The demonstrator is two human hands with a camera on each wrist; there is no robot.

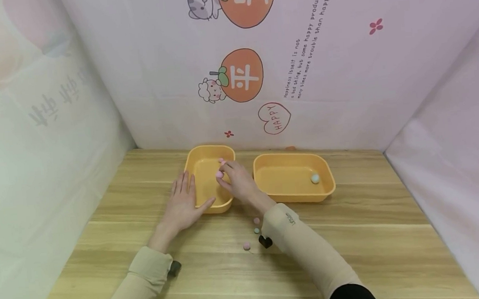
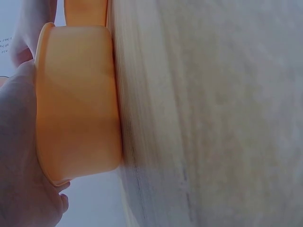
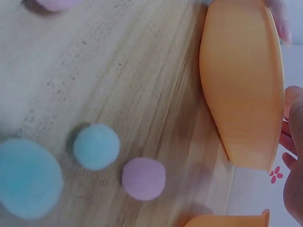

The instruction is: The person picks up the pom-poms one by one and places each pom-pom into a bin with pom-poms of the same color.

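Observation:
My left hand [image 1: 182,204] rests with straight fingers along the left rim of the left yellow-orange tray [image 1: 213,210], its thumb over the near rim. In the left wrist view the hand [image 2: 19,156] lies against that tray's wall [image 2: 78,99]. Over the same tray's right side, my right hand [image 1: 239,182] pinches a small pink ball [image 1: 219,174] between thumb and fingers. Another bit of pink [image 1: 222,161] shows just beyond the fingers; whether it lies in the tray cannot be told. In the right wrist view the fingers are partly cut off and the held ball is hidden.
A second yellow-orange tray [image 1: 293,195] on the right contains a pale green ball [image 1: 315,178]. On the wooden table lie pink balls [image 1: 246,246] and a small blue-green ball [image 1: 256,230]. A larger blue ball [image 3: 28,178] appears in the right wrist view. Printed cloth hangs behind.

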